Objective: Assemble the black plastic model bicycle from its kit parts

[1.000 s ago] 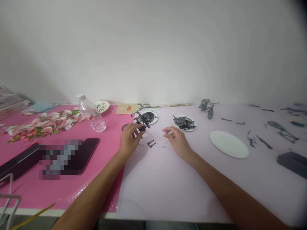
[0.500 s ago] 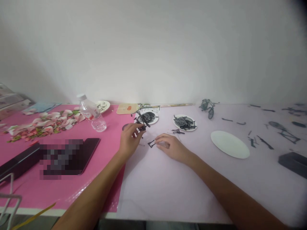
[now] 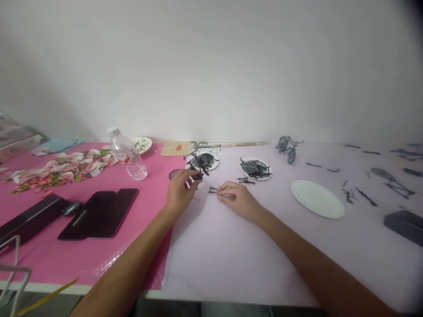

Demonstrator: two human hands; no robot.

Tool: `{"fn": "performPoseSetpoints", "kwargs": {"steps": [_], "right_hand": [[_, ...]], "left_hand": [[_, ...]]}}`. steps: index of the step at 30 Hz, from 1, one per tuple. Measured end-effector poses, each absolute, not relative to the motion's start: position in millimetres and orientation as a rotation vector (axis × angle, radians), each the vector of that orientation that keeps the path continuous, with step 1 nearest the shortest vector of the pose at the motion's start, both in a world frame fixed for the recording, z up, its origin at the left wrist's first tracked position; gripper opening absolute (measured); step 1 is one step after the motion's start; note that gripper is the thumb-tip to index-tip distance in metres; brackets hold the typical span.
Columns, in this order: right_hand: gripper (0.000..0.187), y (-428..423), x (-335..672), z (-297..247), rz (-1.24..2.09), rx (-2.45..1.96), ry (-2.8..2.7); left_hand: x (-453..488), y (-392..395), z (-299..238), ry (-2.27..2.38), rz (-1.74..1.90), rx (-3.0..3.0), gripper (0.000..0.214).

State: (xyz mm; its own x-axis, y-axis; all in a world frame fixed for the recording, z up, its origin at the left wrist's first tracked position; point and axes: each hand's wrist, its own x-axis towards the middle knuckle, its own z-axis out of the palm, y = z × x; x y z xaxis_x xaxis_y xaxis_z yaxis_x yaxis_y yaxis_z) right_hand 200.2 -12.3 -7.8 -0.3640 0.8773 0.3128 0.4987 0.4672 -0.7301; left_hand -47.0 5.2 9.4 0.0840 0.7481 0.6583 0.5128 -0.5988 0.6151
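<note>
My left hand (image 3: 178, 193) is closed, its thumb and fingers pinching a partly assembled black model bicycle (image 3: 202, 169). To its right, my right hand (image 3: 239, 200) has its fingertips pressed around a small black forked bicycle part (image 3: 213, 190). The two held pieces are apart. Partly behind the left hand lies a dark wheel (image 3: 173, 174) on the pink cover. Beyond the hands stand a white plate of black wheels (image 3: 216, 166) and a second plate of bicycle parts (image 3: 270, 175). Thin black parts (image 3: 245, 181) lie before the second plate.
A finished-looking model bicycle (image 3: 287, 148) stands near the wall. On the right are an oval white plate (image 3: 317, 199), scattered black parts (image 3: 366, 196) and a dark box-like object (image 3: 403, 225). On the left are a water bottle (image 3: 127, 156), artificial petals (image 3: 66, 168) and dark phones (image 3: 114, 215).
My right hand has moved slightly up and turned the forked part, which now shows more edge-on. My left hand stays nearly in place with the model bicycle.
</note>
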Motion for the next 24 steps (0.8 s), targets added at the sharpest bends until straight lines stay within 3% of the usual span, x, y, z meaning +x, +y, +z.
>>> {"fn": "performPoseSetpoints", "kwargs": {"steps": [8,18,24], "right_hand": [[0.01,12,232,-10,0.329,-1.281,-1.826],[0.01,11,230,-16,0.415,-1.302,-1.888],[0.033,-6,207,-11,0.582,-1.33,-2.021]], "left_hand": [[-48,5,6,1.255,1.526,2.137,0.022],[-45,2,10,1.31,1.494,2.091,0.021],[-40,-1,8,1.304,1.486,1.931,0.025]]}}
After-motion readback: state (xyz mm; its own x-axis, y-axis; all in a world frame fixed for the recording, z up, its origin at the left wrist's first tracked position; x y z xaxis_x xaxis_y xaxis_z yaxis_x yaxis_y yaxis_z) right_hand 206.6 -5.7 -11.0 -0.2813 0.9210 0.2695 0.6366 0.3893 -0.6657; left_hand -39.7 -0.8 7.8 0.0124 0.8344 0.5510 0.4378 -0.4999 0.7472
